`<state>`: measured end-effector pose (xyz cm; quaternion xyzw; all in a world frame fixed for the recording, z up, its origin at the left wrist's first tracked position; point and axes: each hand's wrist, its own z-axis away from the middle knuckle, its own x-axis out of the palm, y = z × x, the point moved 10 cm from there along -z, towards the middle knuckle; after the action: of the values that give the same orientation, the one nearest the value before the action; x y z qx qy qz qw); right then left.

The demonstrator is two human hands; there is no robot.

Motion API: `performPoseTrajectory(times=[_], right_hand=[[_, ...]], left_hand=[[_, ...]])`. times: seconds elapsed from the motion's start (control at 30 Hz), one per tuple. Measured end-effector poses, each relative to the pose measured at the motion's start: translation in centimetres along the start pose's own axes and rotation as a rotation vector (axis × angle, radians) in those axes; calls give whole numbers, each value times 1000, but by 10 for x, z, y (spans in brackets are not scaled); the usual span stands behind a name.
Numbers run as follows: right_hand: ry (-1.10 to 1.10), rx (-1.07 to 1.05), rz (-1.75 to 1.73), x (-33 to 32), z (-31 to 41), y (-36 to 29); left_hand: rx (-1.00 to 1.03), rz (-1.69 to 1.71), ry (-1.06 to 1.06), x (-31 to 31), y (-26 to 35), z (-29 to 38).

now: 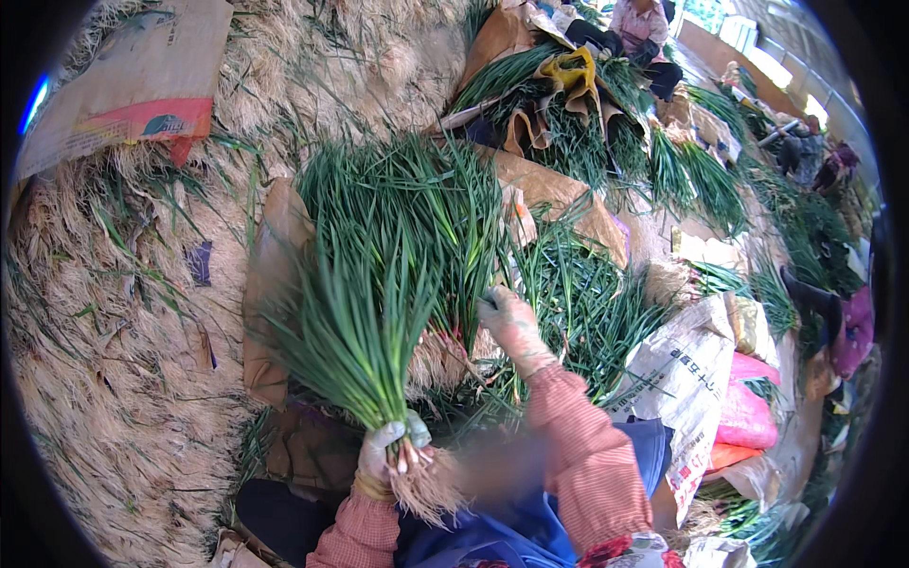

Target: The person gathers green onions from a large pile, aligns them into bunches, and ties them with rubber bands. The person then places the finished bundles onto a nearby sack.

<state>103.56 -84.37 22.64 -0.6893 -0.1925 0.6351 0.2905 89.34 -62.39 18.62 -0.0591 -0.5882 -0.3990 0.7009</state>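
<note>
My left hand (383, 451), in a pale, dirty glove, is closed around the lower stems of a bunch of green leafy plants with white roots (362, 355). The leaves fan up and to the left, and the roots hang below the fist. Up and to the right, my right hand (508, 319), gloved and soiled, is at the right edge of a large pile of the same plants (405, 213). Its fingers are curled against the leaves; whether they grip any is hidden. A looser heap of cut greens (582, 305) lies right of that hand.
Trimmed roots (128, 426) cover the ground on the left, partly under a printed sack (142, 78). Brown paper (273, 298) borders the pile. A white woven sack (682, 369) and pink bags (746, 412) lie right. Other people (639, 32) sit among greens at the upper right.
</note>
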Motion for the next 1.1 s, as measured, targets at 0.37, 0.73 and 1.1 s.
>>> performPoseTrajectory(times=[0.37, 0.73, 1.1], right_hand=[[117, 471, -945, 85, 24, 123], [497, 154, 90, -24, 87, 96], [-193, 497, -625, 68, 52, 69]], left_hand=[[229, -150, 213, -10, 32, -31], [117, -12, 181, -45, 10, -43], [211, -296, 233, 12, 44, -24]])
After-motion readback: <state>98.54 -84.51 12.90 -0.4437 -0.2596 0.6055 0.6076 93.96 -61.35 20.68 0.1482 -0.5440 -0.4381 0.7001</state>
